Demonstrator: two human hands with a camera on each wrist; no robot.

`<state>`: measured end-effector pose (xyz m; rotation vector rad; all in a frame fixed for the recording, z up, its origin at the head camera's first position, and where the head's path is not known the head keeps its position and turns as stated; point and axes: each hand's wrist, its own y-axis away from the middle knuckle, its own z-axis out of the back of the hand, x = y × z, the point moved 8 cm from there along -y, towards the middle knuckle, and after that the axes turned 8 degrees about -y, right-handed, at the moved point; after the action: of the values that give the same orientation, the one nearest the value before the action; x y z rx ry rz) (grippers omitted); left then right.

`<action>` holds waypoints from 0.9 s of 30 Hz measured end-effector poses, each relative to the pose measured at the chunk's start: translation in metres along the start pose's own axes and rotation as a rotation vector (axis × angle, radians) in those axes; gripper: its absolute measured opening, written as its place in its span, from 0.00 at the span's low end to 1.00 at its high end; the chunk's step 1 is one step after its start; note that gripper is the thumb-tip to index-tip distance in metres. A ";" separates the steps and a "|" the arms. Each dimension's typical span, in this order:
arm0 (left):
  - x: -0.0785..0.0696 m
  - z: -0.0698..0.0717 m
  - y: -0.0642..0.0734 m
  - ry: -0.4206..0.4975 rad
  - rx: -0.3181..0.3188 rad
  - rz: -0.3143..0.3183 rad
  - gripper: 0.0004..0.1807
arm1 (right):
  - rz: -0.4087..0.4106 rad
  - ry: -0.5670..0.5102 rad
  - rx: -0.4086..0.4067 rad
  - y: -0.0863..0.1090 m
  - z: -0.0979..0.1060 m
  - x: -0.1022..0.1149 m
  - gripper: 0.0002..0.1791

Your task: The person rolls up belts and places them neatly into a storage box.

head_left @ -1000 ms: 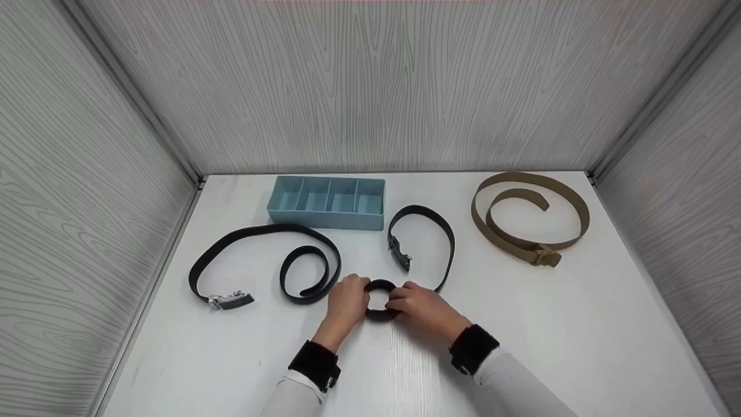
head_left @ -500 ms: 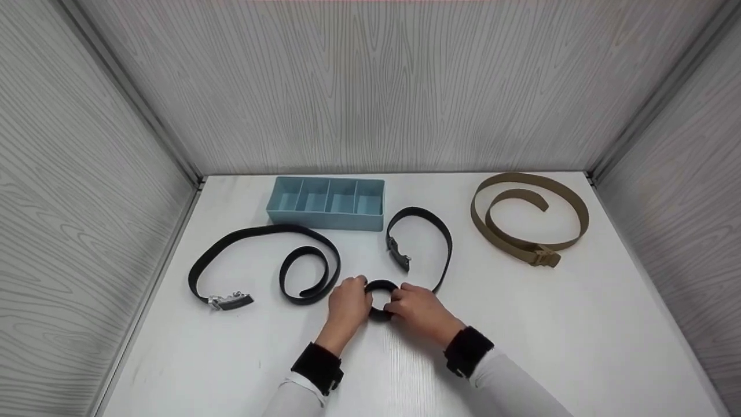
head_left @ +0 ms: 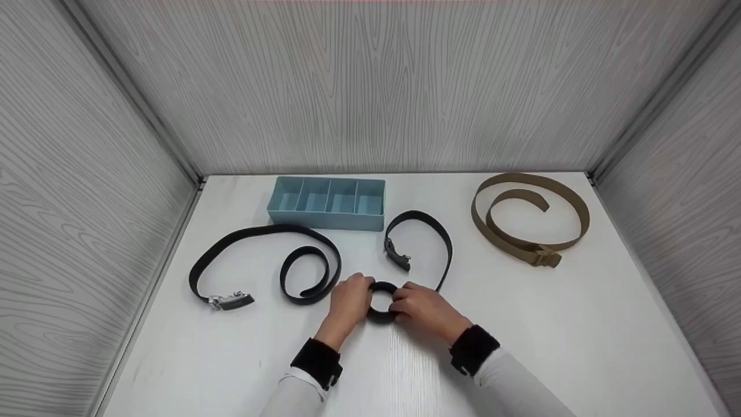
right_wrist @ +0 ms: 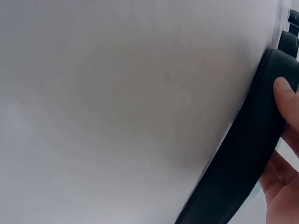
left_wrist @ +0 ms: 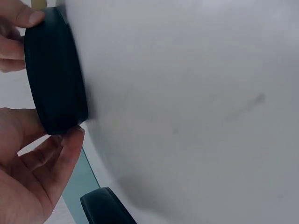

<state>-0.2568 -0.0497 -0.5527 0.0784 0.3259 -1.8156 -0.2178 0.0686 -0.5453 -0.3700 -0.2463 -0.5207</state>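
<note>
In the head view, a black belt (head_left: 418, 246) is seen partly rolled into a tight coil (head_left: 381, 302) near the middle of the white table (head_left: 579, 324). The coil is gripped on its left by the left hand (head_left: 349, 302) and on its right by the right hand (head_left: 425, 308), fingers curled round it. The buckle end (head_left: 397, 255) lies unrolled just beyond. A blue divided tray (head_left: 327, 202) stands farther back, a second black belt (head_left: 266, 260) to the left, a tan belt (head_left: 529, 217) at far right.

In the left wrist view, the coil (left_wrist: 56, 74) is pinched by fingertips (left_wrist: 70, 144).

In the right wrist view, the band (right_wrist: 243, 154) is pressed by a fingertip (right_wrist: 285, 91).

Rolling appears to be under way; a further turn toward the buckle, kept tight, seems called for.
</note>
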 end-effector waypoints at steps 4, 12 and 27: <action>0.002 0.001 0.003 0.039 -0.007 0.059 0.02 | 0.023 0.072 -0.058 -0.002 0.000 0.005 0.07; 0.006 0.003 0.005 0.096 0.050 0.171 0.07 | 0.020 0.129 -0.101 -0.004 -0.003 0.008 0.07; -0.004 -0.003 -0.001 0.010 0.035 0.050 0.02 | 0.007 0.016 -0.042 0.001 0.000 0.003 0.05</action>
<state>-0.2568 -0.0450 -0.5546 0.1189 0.2967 -1.7717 -0.2150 0.0680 -0.5448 -0.4076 -0.2190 -0.5220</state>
